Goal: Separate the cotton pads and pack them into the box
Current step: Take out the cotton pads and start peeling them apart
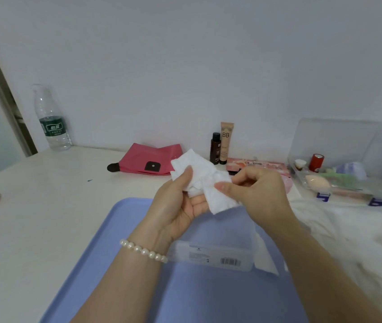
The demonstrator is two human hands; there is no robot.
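Left hand (176,206), thumb clamped on soft crinkled white pads (199,173); right hand (253,190) pinching 1 pad's corner. Clear rectangular box (213,257) on matte blue tray (120,241).

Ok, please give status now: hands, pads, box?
Left hand grips pad stack. Right hand pinches one pad, peeling. Box on tray below, nothing blocking.

both my forearms reach forward, raised and meeting in front of me. my left hand (180,206) is palm-up, its thumb and curled fingers gripping cotton pads (199,176). my right hand (255,190) pinches them between thumb and forefinger.
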